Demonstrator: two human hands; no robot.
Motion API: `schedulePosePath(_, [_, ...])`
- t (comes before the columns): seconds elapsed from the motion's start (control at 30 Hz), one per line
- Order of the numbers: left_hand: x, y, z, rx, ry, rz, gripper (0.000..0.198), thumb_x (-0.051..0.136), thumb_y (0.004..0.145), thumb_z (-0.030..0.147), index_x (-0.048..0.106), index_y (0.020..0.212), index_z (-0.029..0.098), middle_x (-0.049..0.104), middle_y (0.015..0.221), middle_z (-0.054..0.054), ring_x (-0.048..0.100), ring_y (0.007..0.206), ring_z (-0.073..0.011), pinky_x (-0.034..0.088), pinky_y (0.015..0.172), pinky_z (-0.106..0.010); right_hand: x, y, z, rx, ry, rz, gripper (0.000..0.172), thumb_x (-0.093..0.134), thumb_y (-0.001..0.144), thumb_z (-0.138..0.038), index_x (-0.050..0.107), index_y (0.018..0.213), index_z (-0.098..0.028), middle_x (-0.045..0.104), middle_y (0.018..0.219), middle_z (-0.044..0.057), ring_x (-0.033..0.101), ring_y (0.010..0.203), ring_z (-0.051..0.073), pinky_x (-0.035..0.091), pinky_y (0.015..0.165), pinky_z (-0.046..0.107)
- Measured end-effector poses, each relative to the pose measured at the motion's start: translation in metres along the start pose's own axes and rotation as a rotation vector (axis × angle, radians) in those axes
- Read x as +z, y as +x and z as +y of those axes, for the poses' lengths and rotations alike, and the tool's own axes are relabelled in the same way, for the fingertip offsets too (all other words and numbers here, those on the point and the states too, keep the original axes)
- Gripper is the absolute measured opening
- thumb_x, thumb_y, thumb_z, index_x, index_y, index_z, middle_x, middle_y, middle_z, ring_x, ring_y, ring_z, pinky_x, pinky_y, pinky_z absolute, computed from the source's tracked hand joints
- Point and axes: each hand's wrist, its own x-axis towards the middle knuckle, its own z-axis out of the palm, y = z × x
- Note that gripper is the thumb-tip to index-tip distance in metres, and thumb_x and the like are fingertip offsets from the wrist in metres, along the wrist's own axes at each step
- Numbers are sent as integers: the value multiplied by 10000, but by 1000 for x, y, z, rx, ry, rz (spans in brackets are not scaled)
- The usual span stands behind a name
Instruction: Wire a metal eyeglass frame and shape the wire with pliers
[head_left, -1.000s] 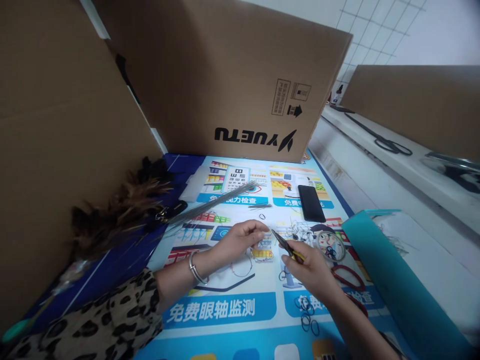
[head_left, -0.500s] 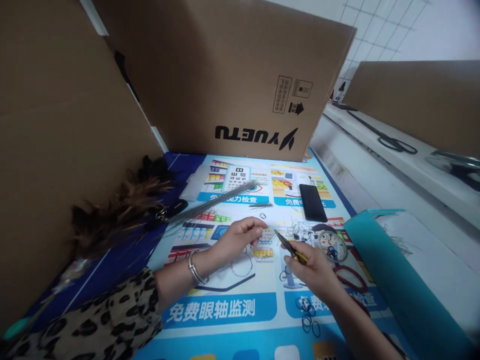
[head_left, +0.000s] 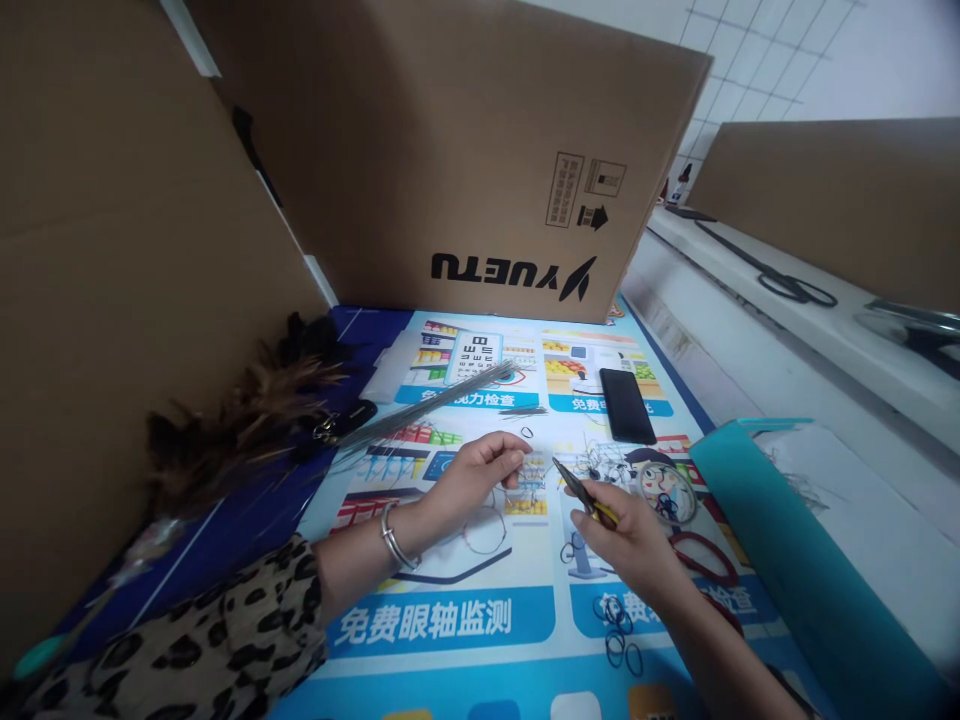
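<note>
My left hand (head_left: pixel 484 472) is closed in a pinch over the printed mat, its thumb and forefinger pressed together. Thin wire (head_left: pixel 531 482) seems to run from these fingertips, though it is too fine to follow clearly. To the right, my right hand (head_left: pixel 626 535) grips pliers (head_left: pixel 576 485) with dark jaws and yellow handles. The tips of the pliers point at the left fingertips, a short gap away. Just beyond the left hand lies a small dark ring (head_left: pixel 527 433). Several dark rings (head_left: pixel 619 640) lie loose nearer me.
A bundle of straight wires (head_left: pixel 427 405) lies behind my left hand. Cut wire pieces (head_left: pixel 596 462), a tape roll (head_left: pixel 666 492) and a black phone (head_left: pixel 628 405) are at right, beside a teal box (head_left: pixel 795 540). Cardboard (head_left: pixel 487 180) stands behind; feathers (head_left: pixel 240 400) lie left.
The pliers have shifted very slightly right with my right hand. My left hand keeps its pinch in nearly the same place.
</note>
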Motion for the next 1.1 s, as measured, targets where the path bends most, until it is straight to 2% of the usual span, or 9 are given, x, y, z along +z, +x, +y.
schedulePosePath(0.2, [1, 1, -3, -13, 5, 12, 193, 521, 838, 318, 588, 925, 160, 523, 617, 20, 465, 585, -90, 365, 602, -218, 0, 0, 2, -7, 2, 20, 247, 529, 797, -276, 620, 999, -168, 609, 841, 21, 551, 728, 159, 424, 601, 219])
schedulePosePath(0.37, [1, 1, -4, -12, 16, 31, 199, 531, 831, 321, 593, 924, 156, 533, 614, 15, 466, 581, -91, 366, 606, -221, 0, 0, 2, 7, 28, -4, 241, 515, 806, -280, 619, 990, -167, 597, 766, 9, 527, 646, 138, 406, 532, 203])
schedulePosePath(0.83, [1, -2, 2, 26, 82, -4, 186, 517, 836, 297, 586, 933, 154, 536, 665, 13, 488, 620, -102, 388, 630, -240, 0, 1, 2, -22, -1, 39, 256, 522, 790, -257, 630, 1003, -165, 627, 848, 23, 565, 735, 166, 435, 607, 223])
schedulePosePath(1.1, [1, -3, 3, 10, 95, -13, 205, 536, 818, 314, 590, 929, 150, 549, 675, 11, 501, 612, -103, 399, 612, -240, 2, 0, 0, -7, 6, 32, 211, 523, 782, -265, 628, 925, -151, 599, 752, 14, 537, 659, 149, 413, 546, 211])
